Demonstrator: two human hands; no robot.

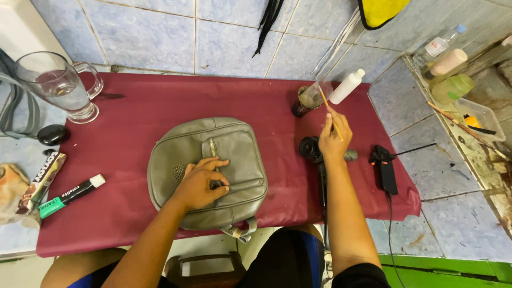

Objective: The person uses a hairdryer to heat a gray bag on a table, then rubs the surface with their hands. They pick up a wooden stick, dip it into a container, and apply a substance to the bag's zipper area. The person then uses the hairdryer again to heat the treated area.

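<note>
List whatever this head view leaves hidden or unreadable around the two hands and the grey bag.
- Left hand: covers a small dark part on the grey bag; what it is stays unclear.
- Right hand: the thin stick enters a small cup; its tip and the cup's contents are hidden.
- Black tool: partly behind the right forearm.
- Yellow item: cut by the top edge.

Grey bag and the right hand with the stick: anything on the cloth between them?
Head view: nothing; only bare maroon cloth separates the grey bag from the right hand.
</note>
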